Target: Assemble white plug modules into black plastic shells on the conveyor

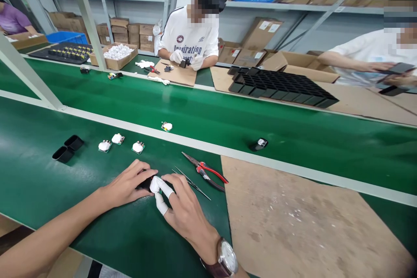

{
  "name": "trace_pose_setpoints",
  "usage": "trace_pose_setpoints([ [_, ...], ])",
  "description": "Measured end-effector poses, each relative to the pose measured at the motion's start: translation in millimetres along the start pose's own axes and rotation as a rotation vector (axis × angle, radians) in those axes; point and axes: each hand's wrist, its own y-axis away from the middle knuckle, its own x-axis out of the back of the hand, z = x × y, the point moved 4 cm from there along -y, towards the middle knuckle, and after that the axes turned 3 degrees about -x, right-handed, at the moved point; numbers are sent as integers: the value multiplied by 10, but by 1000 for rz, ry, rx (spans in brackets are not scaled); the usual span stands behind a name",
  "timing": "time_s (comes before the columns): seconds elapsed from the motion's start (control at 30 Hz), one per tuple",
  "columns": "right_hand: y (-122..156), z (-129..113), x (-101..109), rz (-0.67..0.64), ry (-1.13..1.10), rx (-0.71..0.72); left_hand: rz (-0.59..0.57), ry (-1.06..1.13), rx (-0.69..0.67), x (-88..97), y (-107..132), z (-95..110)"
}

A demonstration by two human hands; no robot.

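My left hand is closed round a black plastic housing just above the green bench, and its fingers cover most of it. At the housing's open end, my right hand, with white finger cots on two fingers, grips a small circuit board topped with a white lump. Whether the board is partly inside the housing I cannot tell. Beyond my hands lie several similar boards. Two black housings stand to the left. Tweezers and red-handled pliers rest right of my hands.
A worn cardboard sheet covers the bench at right. Past a pale rail, a green belt carries a board and a black housing. Opposite, people work beside rows of black housings. A slanted post rises at left.
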Motion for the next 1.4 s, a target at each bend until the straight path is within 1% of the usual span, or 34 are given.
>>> trace_pose_setpoints([
  [0.2,10,9,0,-49,-15,-39,-2,32,8,-24,-11,26],
  [0.37,59,53,0,-36,-129,-33,-20,196,30,-46,-14,18],
  [0.53,49,76,-87,-111,-119,-36,-35,287,43,-74,-31,15],
  [0.63,35,94,-130,-121,-129,-47,-38,304,71,-73,-43,23],
  [0.7,40,106,-157,-135,-170,-56,-48,302,119,-9,-53,8],
  [0.73,47,110,-170,-141,-196,-61,-74,307,146,48,-63,-6],
  [0.8,63,113,-193,-139,-237,-62,-195,347,168,203,-111,-36],
  [0.87,73,115,-206,-109,-236,-61,-329,365,141,394,-222,-73],
  [0.9,75,113,-209,-88,-222,-57,-358,350,120,488,-311,-102],
  [0.93,77,112,-209,-70,-204,-54,-348,318,108,568,-426,-143],
  [0.97,78,109,-209,-58,-186,-52,-304,274,104,623,-564,-193],
  [1.0,80,106,-209,-51,-169,-52,-251,227,102,640,-719,-245],
  [1.03,84,103,-209,-50,-154,-53,-207,178,97,612,-885,-295],
  [1.07,89,101,-209,-49,-143,-56,-185,130,87,538,-1060,-340],
  [1.1,98,99,-208,-46,-136,-61,-181,82,74,425,-1238,-379],
  [1.17,121,95,-213,-43,-148,-62,-213,7,50,127,-1593,-443],
  [1.23,151,96,-230,-52,-183,-57,-231,-29,54,-182,-1921,-489],
  [1.3,182,103,-255,-74,-212,-54,-228,-48,68,-440,-2202,-508],
  [1.33,196,109,-266,-86,-221,-54,-220,-58,72,-540,-2320,-506],
  [1.4,218,121,-278,-100,-225,-46,-197,-75,65,-673,-2501,-483],
])
